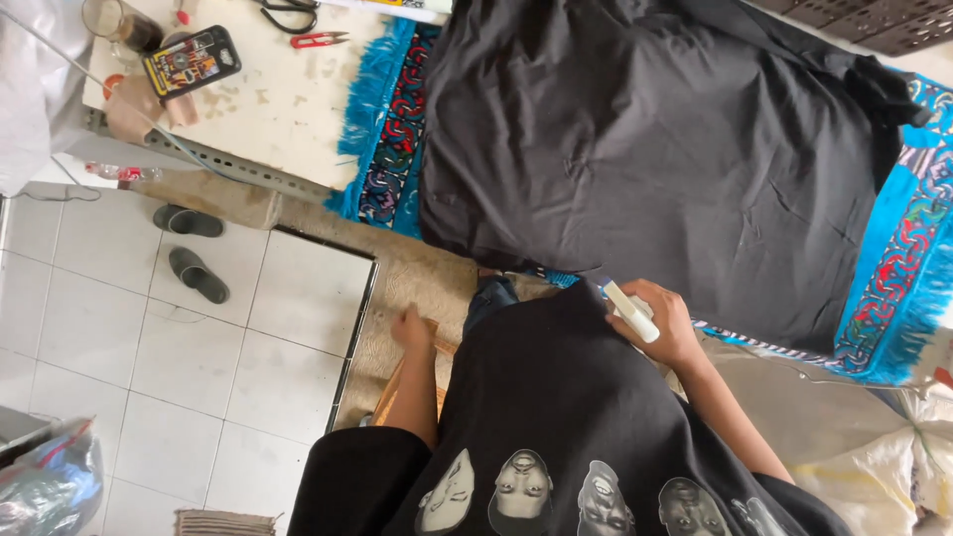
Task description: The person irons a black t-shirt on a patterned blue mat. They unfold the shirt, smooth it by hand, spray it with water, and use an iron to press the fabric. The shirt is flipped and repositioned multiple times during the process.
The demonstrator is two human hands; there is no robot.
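Right hand [663,320] grips a white bar [631,312] at the black cloth's [655,149] six-o'clock edge; left hand [411,328], fingers loosely curled, holds nothing above open tiled floor [149,357] at eight o'clock.

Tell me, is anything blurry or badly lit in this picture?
Head view: soft, even daylight, no harsh glare. The left hand is slightly motion-blurred; the right hand, holding a white marker, looks sharper. The black cloth swallows detail; the edges bend slightly.

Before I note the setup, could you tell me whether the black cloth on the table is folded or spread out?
Spread out: the black cloth lies flat in one wide sheet over the blue patterned rug, with only light creases. The right hand is at its near edge.
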